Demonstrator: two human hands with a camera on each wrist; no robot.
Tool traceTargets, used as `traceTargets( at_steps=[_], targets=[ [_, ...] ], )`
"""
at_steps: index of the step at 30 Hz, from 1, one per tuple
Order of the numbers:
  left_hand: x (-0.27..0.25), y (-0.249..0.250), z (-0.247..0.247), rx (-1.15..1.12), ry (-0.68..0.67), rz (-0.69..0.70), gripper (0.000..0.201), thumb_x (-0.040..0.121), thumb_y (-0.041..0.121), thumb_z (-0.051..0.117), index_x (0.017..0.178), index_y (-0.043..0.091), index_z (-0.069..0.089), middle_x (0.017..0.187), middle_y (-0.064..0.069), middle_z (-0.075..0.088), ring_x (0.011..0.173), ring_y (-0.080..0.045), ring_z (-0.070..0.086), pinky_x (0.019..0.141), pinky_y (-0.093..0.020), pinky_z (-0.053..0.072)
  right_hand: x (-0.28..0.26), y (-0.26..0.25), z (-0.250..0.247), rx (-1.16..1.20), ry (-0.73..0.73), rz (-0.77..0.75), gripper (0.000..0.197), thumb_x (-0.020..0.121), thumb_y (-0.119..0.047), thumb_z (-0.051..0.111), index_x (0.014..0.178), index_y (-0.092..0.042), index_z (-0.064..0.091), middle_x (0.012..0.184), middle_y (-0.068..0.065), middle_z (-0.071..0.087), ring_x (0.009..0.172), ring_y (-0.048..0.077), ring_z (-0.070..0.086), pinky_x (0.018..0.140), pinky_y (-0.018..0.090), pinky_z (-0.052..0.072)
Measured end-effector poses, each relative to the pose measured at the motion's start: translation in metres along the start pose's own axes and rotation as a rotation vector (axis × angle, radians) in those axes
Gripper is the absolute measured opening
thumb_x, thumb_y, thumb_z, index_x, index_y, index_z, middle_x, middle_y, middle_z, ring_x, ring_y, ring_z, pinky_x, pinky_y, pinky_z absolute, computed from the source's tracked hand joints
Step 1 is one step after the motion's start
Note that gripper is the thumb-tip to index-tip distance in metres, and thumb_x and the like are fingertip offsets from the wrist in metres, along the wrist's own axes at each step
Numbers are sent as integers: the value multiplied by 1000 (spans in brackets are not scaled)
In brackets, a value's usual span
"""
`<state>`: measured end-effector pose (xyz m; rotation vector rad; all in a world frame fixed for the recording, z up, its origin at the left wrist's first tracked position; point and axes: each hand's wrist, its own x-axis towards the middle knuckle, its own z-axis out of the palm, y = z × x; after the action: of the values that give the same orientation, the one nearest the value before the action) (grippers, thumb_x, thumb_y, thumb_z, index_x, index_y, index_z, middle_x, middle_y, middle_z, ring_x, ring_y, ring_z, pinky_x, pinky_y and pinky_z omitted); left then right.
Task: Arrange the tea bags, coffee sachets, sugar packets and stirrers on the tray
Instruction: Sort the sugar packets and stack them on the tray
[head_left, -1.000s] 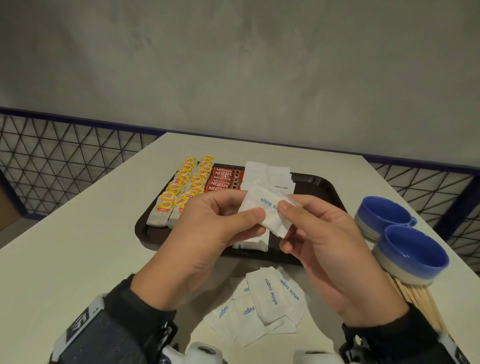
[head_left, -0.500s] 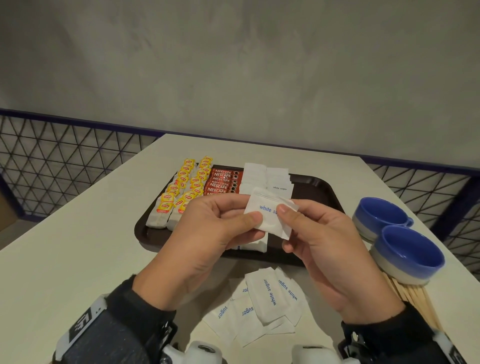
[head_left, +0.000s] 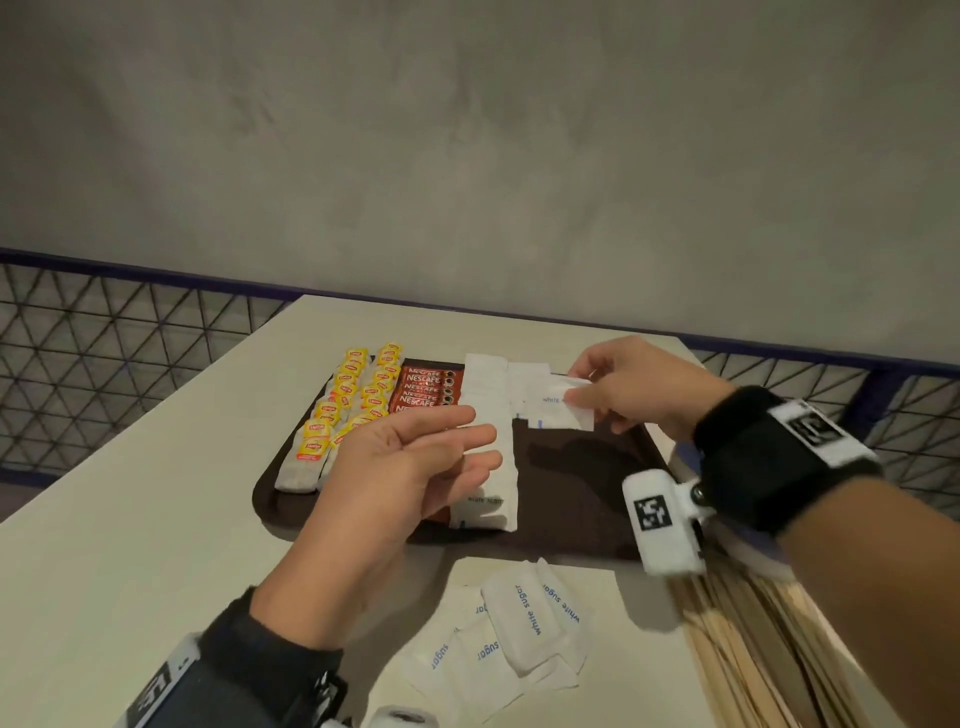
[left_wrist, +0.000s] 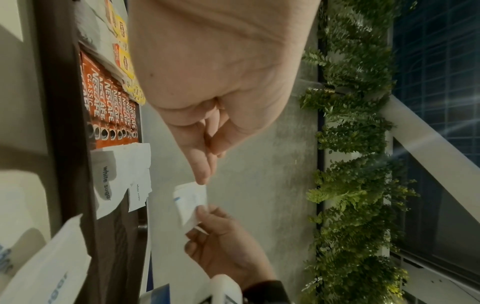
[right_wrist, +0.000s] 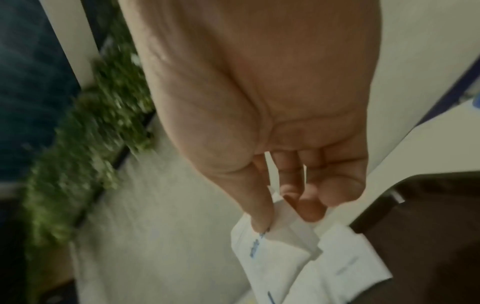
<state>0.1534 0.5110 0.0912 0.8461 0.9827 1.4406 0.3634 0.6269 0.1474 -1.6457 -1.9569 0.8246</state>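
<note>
Sugar packet (head_left: 563, 402) had been passed from both hands to the right hand (head_left: 631, 387), pinched above the tray (head_left: 582, 478); the left hand (head_left: 410, 467), released, hung slack-fingered.

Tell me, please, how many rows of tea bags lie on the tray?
2: left row along the tray's edge, right row beside the coffee sachets, partly behind the left hand.

Pale table (head_left: 156, 519) carries the dark tray (head_left: 571, 499); nearer than it, loose sugar packets (head_left: 524, 629), wooden stirrers (head_left: 753, 649) to their right.
</note>
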Motion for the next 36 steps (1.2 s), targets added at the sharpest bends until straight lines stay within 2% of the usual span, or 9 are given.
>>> traceTargets(
  at_steps=[4, 8, 11, 15, 18, 20, 26, 31, 36],
  targets=[
    [0, 3, -1, -20, 6, 7, 34, 93, -19, 52, 111, 1, 72, 103, -16, 80, 95, -31, 78, 80, -32, 64, 42, 22, 12, -5, -118, 185, 7, 96, -6, 66, 103, -5, 66, 108, 20, 72, 82, 22, 66, 71, 33, 59],
    [1, 2, 0, -10, 11, 18, 33, 95, -20, 47, 108, -1, 71, 99, -17, 80, 92, -31, 79, 77, -31, 64, 65, 29, 25, 50, -91, 249, 5, 96, -2, 65, 96, -6, 66, 109, 19, 70, 89, 27, 68, 71, 35, 62],
    [3, 0, 1, -11, 19, 2, 37, 92, -23, 42, 105, -3, 70, 96, -18, 80, 89, -31, 79, 74, -29, 65, 77, 35, 31, 109, -73, 291, 7, 96, 3, 63, 93, -3, 65, 100, 19, 69, 81, 25, 67, 68, 36, 61],
    [1, 2, 3, 17, 11, -13, 38, 90, -24, 42, 104, -3, 71, 94, -18, 80, 88, -33, 79, 74, -31, 66, 89, 39, 33, 144, -40, 294, 12, 92, 3, 68, 103, 0, 66, 97, 17, 68, 81, 25, 67, 68, 36, 61],
    [2, 5, 1, 24, 26, -11, 37, 90, -24, 43, 103, -3, 71, 93, -18, 80, 87, -32, 79, 70, -30, 66, 96, 40, 35, 46, -53, 305, 17, 86, -3, 78, 97, 2, 67, 87, 16, 65, 79, 28, 68, 81, 43, 63],
    [2, 6, 0, 11, 44, -3, 33, 92, -22, 45, 102, -4, 70, 92, -18, 80, 83, -30, 79, 67, -28, 65, 97, 39, 37, -36, -58, 307, 23, 81, -8, 83, 94, 3, 67, 84, 16, 65, 77, 29, 68, 79, 41, 64],
    [2, 6, 1, 6, 70, 1, 28, 96, -17, 47, 98, -3, 71, 90, -20, 79, 76, -28, 79, 61, -27, 64, 97, 36, 47, -155, -71, 280, 35, 74, -6, 88, 101, 5, 68, 93, 22, 76, 87, 37, 76, 81, 51, 63],
    [3, 3, 2, 26, 74, -4, 30, 94, -19, 46, 98, -3, 71, 89, -19, 79, 76, -28, 78, 60, -26, 63, 99, 30, 53, -225, 11, 213, 55, 73, -6, 88, 119, 0, 58, 106, 15, 72, 93, 32, 72, 87, 45, 61],
    [5, 2, 1, 25, 74, 2, 34, 91, -23, 43, 98, -4, 71, 89, -20, 79, 75, -28, 78, 60, -26, 63, 101, 29, 55, -147, 2, 250, 59, 76, 2, 85, 126, 4, 54, 111, 20, 69, 98, 37, 72, 87, 49, 61]
  ],
)
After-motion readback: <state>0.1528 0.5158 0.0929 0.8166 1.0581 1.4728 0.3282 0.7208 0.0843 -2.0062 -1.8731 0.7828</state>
